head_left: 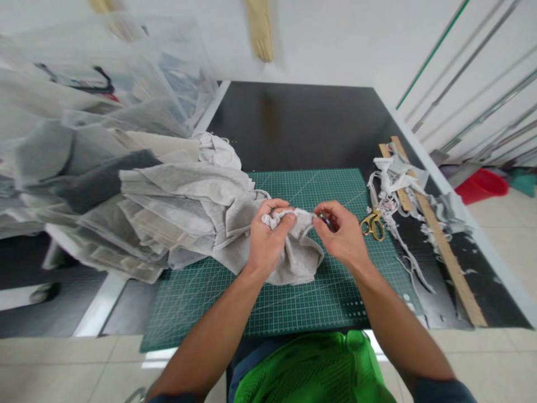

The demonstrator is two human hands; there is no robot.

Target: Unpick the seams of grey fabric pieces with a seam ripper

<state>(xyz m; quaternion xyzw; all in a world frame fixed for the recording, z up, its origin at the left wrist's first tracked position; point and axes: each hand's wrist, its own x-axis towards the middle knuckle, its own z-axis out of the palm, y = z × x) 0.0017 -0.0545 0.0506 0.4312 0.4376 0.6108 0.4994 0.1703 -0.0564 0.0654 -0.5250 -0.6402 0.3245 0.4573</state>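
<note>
A light grey piece of fabric [300, 260] hangs bunched between my two hands over the green cutting mat [310, 313]. My left hand [268, 235] is closed on its gathered whitish edge, thumb on top. The thumb and fingers of my right hand [342, 232] pinch the same edge at its right end. Something small and dark shows under the right fingers, too hidden to name. To the left the fabric runs into a heap of grey cloth pieces [197, 196]. Gold-handled scissors [372, 225] lie on the mat's right side, just beyond my right hand.
Wooden rulers [448, 254] and tangled fabric scraps [398, 179] lie along the black table's [302, 117] right side. Behind the cloth heap stands a clear plastic bin [168, 73]. A red basin [482, 186] is on the floor at right, near metal poles [486, 120].
</note>
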